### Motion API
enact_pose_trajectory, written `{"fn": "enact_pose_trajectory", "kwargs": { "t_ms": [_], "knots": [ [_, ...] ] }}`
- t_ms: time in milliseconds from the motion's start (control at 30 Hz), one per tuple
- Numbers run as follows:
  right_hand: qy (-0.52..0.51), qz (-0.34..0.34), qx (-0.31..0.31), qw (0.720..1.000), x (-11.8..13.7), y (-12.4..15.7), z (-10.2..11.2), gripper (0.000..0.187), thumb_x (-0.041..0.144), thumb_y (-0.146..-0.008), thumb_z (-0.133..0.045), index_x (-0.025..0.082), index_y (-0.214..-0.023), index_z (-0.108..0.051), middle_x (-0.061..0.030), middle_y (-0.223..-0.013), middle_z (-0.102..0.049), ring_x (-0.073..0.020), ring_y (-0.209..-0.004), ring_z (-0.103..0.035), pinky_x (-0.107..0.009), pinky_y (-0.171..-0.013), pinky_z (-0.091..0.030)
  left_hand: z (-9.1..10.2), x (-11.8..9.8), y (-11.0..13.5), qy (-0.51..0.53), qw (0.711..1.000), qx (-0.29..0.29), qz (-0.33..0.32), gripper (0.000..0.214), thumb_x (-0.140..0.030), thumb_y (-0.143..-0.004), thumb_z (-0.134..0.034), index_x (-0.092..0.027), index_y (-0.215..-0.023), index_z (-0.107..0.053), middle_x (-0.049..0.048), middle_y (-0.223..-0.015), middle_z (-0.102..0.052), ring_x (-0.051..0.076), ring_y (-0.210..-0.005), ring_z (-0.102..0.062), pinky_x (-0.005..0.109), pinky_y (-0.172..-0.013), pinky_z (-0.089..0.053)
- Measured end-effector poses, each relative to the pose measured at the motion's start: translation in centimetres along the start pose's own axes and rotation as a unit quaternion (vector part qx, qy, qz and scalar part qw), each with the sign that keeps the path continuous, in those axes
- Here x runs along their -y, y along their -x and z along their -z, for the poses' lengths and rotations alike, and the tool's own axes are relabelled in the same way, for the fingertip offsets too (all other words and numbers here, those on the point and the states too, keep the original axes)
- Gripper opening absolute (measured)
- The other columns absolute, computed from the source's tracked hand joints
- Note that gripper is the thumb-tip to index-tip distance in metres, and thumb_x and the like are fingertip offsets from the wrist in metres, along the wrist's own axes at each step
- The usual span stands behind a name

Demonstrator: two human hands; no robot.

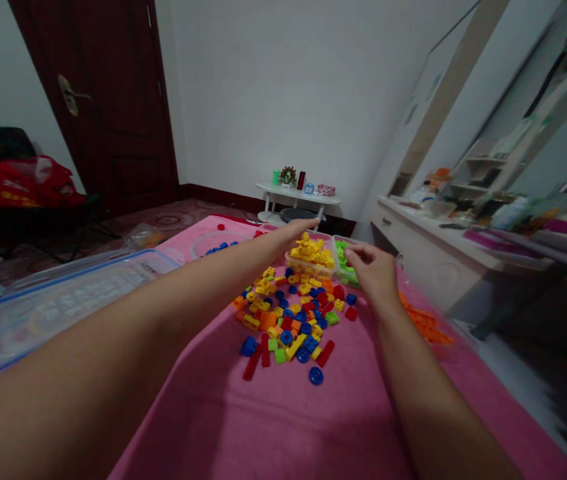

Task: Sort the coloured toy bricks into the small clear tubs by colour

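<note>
Green toy bricks [341,249] lie in a clear plastic bin [348,280] right at the fingertips of our right hand [376,268]; its fingers are bent close together, but we cannot tell whether they pinch a brick. Our left hand [304,227] is stretched out beyond the yellow toy bricks [312,253] beside them, its grip hidden from us. Nearer, between our forearms, mixed loose bricks [287,323] spread over the pink cloth [263,427].

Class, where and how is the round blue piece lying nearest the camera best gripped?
Grip the round blue piece by opposite edges of its rim, probably from above on the near side: it lies flat on the pink cloth, apart from the brick pile.
</note>
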State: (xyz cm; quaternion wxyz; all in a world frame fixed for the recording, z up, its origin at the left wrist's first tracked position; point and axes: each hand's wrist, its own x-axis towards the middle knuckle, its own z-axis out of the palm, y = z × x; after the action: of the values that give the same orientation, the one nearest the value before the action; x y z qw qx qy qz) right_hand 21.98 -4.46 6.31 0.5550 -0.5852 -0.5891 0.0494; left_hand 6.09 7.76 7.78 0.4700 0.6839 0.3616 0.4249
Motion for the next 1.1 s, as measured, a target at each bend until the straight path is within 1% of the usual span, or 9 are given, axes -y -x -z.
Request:
{"fn": "enact_pose_trajectory", "kwargs": {
  "t_ms": [100, 200, 300, 467, 600, 700, 800, 900, 1100],
  "knots": [
    [0.116, -0.005, 0.049, 0.992, -1.1, 0.1, -0.1, 0.022, 0.023, -0.072, -0.06, 0.013, -0.089, -0.071, -0.0075, -0.084, -0.071, -0.0175, -0.072, -0.064, -0.028, -0.068, -0.047, -0.2, 0.6, 0.6, -0.058, 0.997, 0.008, -0.045, 0.037, -0.038, -0.08, -0.06, -0.014, -0.108, -0.063, 0.0122, -0.117, -0.063, 0.023, -0.106, -0.057, 0.031, -0.086, -0.044],
    [0.208, -0.029, 0.129, 0.969, -2.2, 0.6, -0.5, 0.027, 0.016, -0.071, -0.059, 0.014, -0.096, -0.07, -0.0083, -0.089, -0.072, -0.0181, -0.076, -0.065, -0.028, -0.07, -0.047, -0.5, 1.6, 3.4, -0.165, 0.979, 0.051, -0.106, 0.03, -0.029, -0.081, -0.056, -0.009, -0.099, -0.068, 0.0105, -0.099, -0.07, 0.021, -0.092, -0.062, 0.03, -0.083, -0.045],
    [0.246, -0.023, 0.194, 0.949, -3.1, 1.7, -1.1, 0.026, 0.014, -0.071, -0.058, 0.018, -0.094, -0.071, -0.0077, -0.09, -0.072, -0.0197, -0.08, -0.065, -0.028, -0.073, -0.047, -0.7, 2.7, 7.0, -0.253, 0.951, 0.103, -0.145, 0.025, -0.025, -0.081, -0.054, -0.011, -0.091, -0.072, 0.0071, -0.087, -0.071, 0.019, -0.081, -0.063, 0.028, -0.078, -0.046],
    [0.211, 0.022, 0.239, 0.948, -4.3, 3.4, -2.6, 0.036, 0.009, -0.065, -0.06, 0.023, -0.096, -0.071, -0.0032, -0.09, -0.072, -0.019, -0.084, -0.064, -0.027, -0.075, -0.047, 0.4, 3.8, 11.5, -0.316, 0.919, 0.142, -0.19, 0.026, -0.019, -0.079, -0.056, -0.018, -0.099, -0.072, 0.0078, -0.099, -0.071, 0.02, -0.09, -0.063, 0.027, -0.081, -0.044],
    [0.191, 0.012, 0.27, 0.944, -4.2, 3.4, -3.3, 0.024, 0.015, -0.066, -0.062, 0.02, -0.086, -0.073, -0.0018, -0.08, -0.071, -0.0171, -0.073, -0.063, -0.026, -0.067, -0.046, 3.3, 3.1, 13.3, -0.336, 0.915, 0.146, -0.171, 0.027, -0.014, -0.077, -0.056, -0.021, -0.096, -0.073, 0.0062, -0.093, -0.071, 0.019, -0.085, -0.062, 0.026, -0.077, -0.043],
    [0.195, -0.003, 0.254, 0.947, -3.5, 2.8, -3.1, 0.015, 0.019, -0.066, -0.063, 0.019, -0.078, -0.073, -0.0025, -0.077, -0.07, -0.0168, -0.069, -0.062, -0.025, -0.061, -0.042, 5.9, 1.9, 14.5, -0.355, 0.904, 0.177, -0.158, 0.023, -0.018, -0.077, -0.058, -0.021, -0.092, -0.074, 0.006, -0.089, -0.071, 0.018, -0.079, -0.061, 0.025, -0.071, -0.042],
    [0.201, -0.012, 0.215, 0.956, -2.0, 2.2, -2.3, 0.013, 0.026, -0.07, -0.063, 0.018, -0.076, -0.071, -0.003, -0.072, -0.069, -0.0164, -0.065, -0.061, -0.024, -0.057, -0.039, 7.4, 1.0, 15.8, -0.379, 0.879, 0.249, -0.149, 0.018, -0.024, -0.074, -0.064, -0.021, -0.089, -0.074, 0.0054, -0.086, -0.069, 0.018, -0.077, -0.059, 0.025, -0.068, -0.04],
    [0.18, -0.017, 0.224, 0.958, -0.3, 1.8, -1.7, 0.018, 0.034, -0.073, -0.062, 0.017, -0.072, -0.07, -0.0029, -0.064, -0.067, -0.0155, -0.059, -0.058, -0.024, -0.052, -0.036, 7.4, 0.9, 16.9, -0.427, 0.847, 0.279, -0.153, 0.019, -0.025, -0.069, -0.069, -0.021, -0.087, -0.073, 0.0058, -0.082, -0.066, 0.02, -0.078, -0.057, 0.027, -0.067, -0.038],
    [0.09, -0.004, 0.301, 0.949, 1.4, 2.2, -2.1, 0.011, 0.025, -0.07, -0.063, 0.016, -0.068, -0.068, -0.0005, -0.061, -0.064, -0.0125, -0.054, -0.056, -0.021, -0.048, -0.038, 5.3, 1.7, 17.7, -0.507, 0.817, 0.22, -0.165, 0.018, -0.029, -0.073, -0.063, -0.021, -0.088, -0.07, 0.0075, -0.097, -0.058, 0.02, -0.082, -0.054, 0.027, -0.061, -0.037]
  ]
}}
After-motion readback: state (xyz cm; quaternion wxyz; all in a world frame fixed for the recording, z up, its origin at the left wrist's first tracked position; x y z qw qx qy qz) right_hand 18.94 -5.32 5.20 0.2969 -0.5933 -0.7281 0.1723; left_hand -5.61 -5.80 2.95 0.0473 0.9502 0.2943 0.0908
